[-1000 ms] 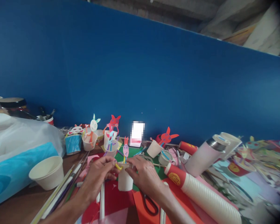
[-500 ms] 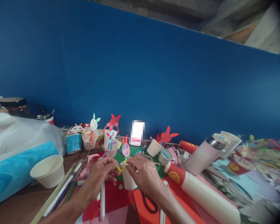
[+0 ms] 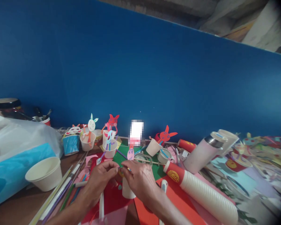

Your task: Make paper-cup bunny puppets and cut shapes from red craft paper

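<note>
My left hand (image 3: 105, 175) and my right hand (image 3: 140, 175) meet at the middle of the table, fingertips pinched close together. Between them a bit of yellow pipe cleaner (image 3: 121, 171) shows; the fingers hide most of it. Just below stands a white paper cup (image 3: 128, 189), partly covered by my right hand. A pink paper rabbit face (image 3: 130, 153) with red ears rises behind my right fingers, its lower part hidden. Beyond my left hand is a cup (image 3: 110, 151) bearing a blue-and-white paper face and purple pipe-cleaner arms.
Several decorated cups stand along the blue partition (image 3: 140, 68). At right lie a stack of paper cups (image 3: 208, 193) and a flask (image 3: 201, 153). On the left are an empty bowl (image 3: 44, 175), a plastic-wrapped pack (image 3: 18, 165) and markers (image 3: 58, 193). Red paper (image 3: 175, 206) lies beneath my right forearm.
My fingertips have come closer together, covering more of the yellow pipe cleaner. The pink rabbit face has shifted right and lower, and my right hand now covers more of the cup.
</note>
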{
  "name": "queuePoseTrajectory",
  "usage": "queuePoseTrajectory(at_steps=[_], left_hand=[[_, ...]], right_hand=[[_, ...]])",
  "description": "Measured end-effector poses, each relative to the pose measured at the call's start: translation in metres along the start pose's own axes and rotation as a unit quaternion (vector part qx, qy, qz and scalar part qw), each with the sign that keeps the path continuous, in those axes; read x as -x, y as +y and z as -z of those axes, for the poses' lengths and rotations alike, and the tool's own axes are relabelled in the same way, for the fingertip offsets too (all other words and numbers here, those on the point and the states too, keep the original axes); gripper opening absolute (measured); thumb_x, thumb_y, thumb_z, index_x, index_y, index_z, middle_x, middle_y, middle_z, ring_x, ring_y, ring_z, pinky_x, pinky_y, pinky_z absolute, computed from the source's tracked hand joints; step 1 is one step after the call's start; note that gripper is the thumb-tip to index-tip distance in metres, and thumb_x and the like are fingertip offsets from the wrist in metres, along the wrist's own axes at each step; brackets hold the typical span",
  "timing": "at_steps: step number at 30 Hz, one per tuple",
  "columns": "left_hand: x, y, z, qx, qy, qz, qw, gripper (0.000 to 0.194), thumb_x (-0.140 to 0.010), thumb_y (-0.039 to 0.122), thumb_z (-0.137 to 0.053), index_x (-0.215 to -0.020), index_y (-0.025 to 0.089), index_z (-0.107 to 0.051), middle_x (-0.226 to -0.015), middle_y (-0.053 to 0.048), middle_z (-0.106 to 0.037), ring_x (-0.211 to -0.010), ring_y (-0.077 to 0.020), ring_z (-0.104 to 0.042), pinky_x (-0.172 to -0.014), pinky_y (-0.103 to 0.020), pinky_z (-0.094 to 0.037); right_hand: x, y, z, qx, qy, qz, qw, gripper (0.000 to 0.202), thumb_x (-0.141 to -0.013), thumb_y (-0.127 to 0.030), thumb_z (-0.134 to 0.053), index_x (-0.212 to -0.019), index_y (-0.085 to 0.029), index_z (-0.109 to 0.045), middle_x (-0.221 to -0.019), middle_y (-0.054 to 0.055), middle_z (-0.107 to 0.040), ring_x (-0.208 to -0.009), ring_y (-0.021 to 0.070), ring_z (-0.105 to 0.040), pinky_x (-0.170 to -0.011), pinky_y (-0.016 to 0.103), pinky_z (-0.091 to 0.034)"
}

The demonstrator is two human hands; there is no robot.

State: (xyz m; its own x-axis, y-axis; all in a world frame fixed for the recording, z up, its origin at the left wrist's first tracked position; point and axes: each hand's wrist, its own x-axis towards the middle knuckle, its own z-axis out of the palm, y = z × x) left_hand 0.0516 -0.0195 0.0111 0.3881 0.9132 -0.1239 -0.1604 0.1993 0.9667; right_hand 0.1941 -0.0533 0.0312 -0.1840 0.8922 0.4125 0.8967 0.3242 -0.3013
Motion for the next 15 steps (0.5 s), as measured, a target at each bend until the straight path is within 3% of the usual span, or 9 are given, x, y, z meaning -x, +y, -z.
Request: queuePoseTrajectory(at_steps=[15], left_hand=[[-0.0045, -0.0093, 0.0026, 0.027, -0.022, 0.023, 0.999, 0.013, -0.07, 0.025, -0.062, -0.073, 0.013, -0.057, -0.06, -0.002, -0.063, -0.052, -0.0119, -0.057, -0.048, -0.02, -0.041]], right_hand=[[-0.0001, 0.0032, -0.0039, -0.029, -0.034, 0.003, 0.999, 0.016, -0.084, -0.018, -0.045, -0.074, -0.02, -0.058, -0.068, -0.002, -0.064, -0.059, 0.0105, -0.056, -0.052, 0.019, -0.029]])
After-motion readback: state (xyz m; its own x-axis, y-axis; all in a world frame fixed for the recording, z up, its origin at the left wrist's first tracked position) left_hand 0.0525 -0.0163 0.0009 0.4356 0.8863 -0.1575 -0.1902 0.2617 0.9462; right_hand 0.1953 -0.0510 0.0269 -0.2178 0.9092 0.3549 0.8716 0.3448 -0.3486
